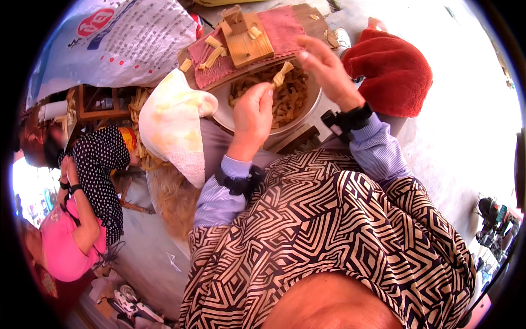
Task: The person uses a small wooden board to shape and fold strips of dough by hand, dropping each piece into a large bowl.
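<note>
Item: left hand (253, 116), thumb and forefinger pinched on the lower end of one strip, the other fingers curled in.
Item: knotted pale-yellow strip (282, 75), rising from the left fingertips, its bulge just above them. Risk: with so short an end pinched, a slack grip could let it slip; a hard pull could likely tear it or open the knot.
Item: right hand (329, 71), fingers loosely extended, nothing seen in their grasp; thumb close beside the strip's tip, contact uncertain.
Item: metal basin (313, 104), below both hands, holding many yellow-brown strips (290, 104). Risk: a dropped piece would probably land here and be hard to single out.
Item: wooden block (252, 49), beyond the left fingertips, with an upright piece at its far end. Risk: the right fingers could knock it if swung carelessly.
Item: loose strips (212, 55), left of the block, on a pink cloth (282, 24). Risk: a tug on the cloth might shift them; those nearest the edge could fall.
Item: stained white cloth (172, 115), left of the left fingers, draped over the knee.
</note>
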The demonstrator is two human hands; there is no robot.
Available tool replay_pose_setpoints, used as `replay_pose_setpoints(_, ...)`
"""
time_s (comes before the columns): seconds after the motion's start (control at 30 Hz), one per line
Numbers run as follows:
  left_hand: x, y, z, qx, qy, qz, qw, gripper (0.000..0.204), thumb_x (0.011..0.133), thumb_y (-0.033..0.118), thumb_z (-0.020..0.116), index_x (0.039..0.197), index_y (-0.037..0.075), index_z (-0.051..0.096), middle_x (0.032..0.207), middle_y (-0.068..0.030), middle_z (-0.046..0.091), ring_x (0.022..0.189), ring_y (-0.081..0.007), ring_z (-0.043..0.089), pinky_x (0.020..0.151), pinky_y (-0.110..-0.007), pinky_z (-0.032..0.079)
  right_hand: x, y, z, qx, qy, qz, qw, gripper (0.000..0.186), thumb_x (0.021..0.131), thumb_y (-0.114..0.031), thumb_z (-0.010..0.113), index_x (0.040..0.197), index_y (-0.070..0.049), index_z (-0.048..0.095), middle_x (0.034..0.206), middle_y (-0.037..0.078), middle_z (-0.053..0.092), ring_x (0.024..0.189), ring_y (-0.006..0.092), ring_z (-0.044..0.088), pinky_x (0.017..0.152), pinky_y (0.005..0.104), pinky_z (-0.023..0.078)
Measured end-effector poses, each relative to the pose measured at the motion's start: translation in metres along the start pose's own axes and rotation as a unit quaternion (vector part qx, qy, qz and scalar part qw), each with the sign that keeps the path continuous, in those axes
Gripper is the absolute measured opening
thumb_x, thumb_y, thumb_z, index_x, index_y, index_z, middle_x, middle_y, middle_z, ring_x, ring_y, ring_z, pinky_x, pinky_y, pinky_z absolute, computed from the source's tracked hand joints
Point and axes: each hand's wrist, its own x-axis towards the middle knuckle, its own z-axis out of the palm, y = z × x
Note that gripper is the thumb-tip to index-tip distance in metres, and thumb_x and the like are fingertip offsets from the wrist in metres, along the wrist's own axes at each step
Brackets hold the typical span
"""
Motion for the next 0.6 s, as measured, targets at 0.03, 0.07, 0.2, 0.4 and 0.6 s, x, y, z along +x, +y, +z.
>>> replay_pose_setpoints(0.03,0.007,0.009,-0.011,0.094,-0.015,0.042,0.995,0.017,0.09,0.009,0.056,0.103,0.001,0.062,0.079,-0.0112,0.061,0.072,-0.0242,0.061,0.064,-0.033,0.047,0.005,0.0,-0.005,-0.012,0.022,-0.038,0.999,0.036,0.095,-0.023,0.053,0.127,-0.006,0.053,0.122,0.006,0.056,0.102,0.0117,0.053,0.086,0.0262,0.045)
replay_pose_setpoints(0.07,0.013,0.017,-0.018,0.146,-0.018,0.066,0.987,0.016,0.089,0.009,0.057,0.102,0.002,0.062,0.082,-0.0123,0.061,0.074,-0.0273,0.061,0.064,-0.034,0.048,0.009,0.0,-0.006,-0.057,0.01,-0.067,0.996,0.035,0.095,-0.024,0.053,0.125,-0.005,0.055,0.118,0.006,0.058,0.1,0.0114,0.054,0.084,0.026,0.046)
replay_pose_setpoints(0.2,0.027,0.027,-0.024,0.264,-0.034,0.138,0.954,0.014,0.086,0.009,0.058,0.099,0.005,0.063,0.085,-0.0108,0.062,0.077,-0.032,0.061,0.063,-0.035,0.048,0.024,-0.017,0.001,-0.167,-0.19,-0.076,0.964,0.031,0.092,-0.023,0.059,0.113,0.0,0.062,0.091,0.003,0.064,0.082,0.0098,0.058,0.075,0.0237,0.048)
replay_pose_setpoints(0.4,0.047,0.028,-0.034,0.161,-0.026,0.121,0.979,0.012,0.086,0.01,0.06,0.096,0.006,0.065,0.081,-0.0089,0.062,0.071,-0.0299,0.062,0.06,-0.034,0.048,0.029,-0.043,-0.004,-0.161,-0.235,0.057,0.957,0.023,0.092,-0.018,0.057,0.101,0.001,0.066,0.071,0.002,0.062,0.057,0.0061,0.056,0.053,0.0209,0.047)
replay_pose_setpoints(0.6,0.053,0.026,-0.039,0.182,0.007,0.136,0.974,0.011,0.085,0.01,0.061,0.095,0.006,0.065,0.081,-0.0092,0.062,0.07,-0.029,0.062,0.06,-0.034,0.048,0.024,-0.055,0.002,-0.225,-0.197,0.021,0.954,0.019,0.092,-0.013,0.057,0.086,0.004,0.064,0.066,0.001,0.059,0.058,0.0076,0.057,0.054,0.0214,0.047)
